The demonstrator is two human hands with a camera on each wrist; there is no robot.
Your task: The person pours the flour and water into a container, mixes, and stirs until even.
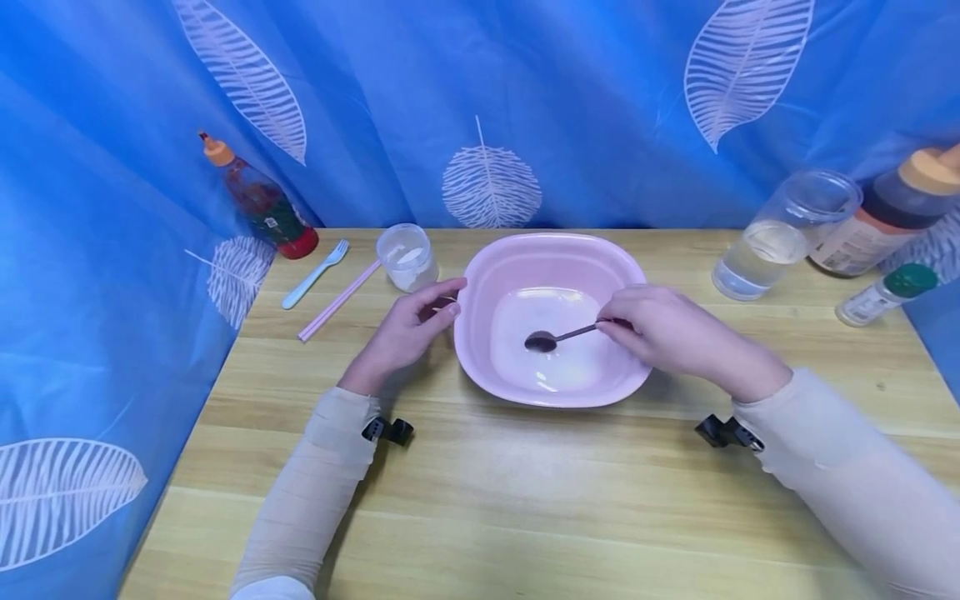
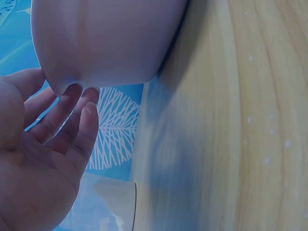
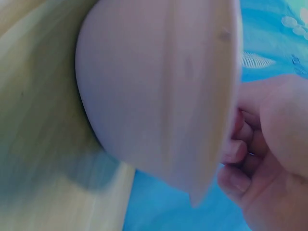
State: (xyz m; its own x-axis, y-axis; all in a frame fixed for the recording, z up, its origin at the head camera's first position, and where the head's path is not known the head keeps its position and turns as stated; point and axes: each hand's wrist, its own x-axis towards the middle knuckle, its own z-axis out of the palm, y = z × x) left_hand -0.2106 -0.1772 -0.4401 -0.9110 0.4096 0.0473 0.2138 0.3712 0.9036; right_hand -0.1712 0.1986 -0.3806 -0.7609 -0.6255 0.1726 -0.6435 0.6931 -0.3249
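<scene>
A pink plastic basin stands on the wooden table, with glints on its pale bottom; whether liquid lies there I cannot tell. My left hand rests its fingertips against the basin's left rim, and the left wrist view shows the loosely bent fingers at the outside of the rim. Over the basin's right side, my right hand pinches the handle of a dark spoon. The spoon's head hangs inside the basin. In the right wrist view the basin wall hides the spoon, while the right hand shows beyond the rim.
Left of the basin are a clear plastic cup with white contents, pink chopsticks, a light blue fork and a red sauce bottle. To the right stand a glass of clear liquid, a large bottle and a green-capped bottle.
</scene>
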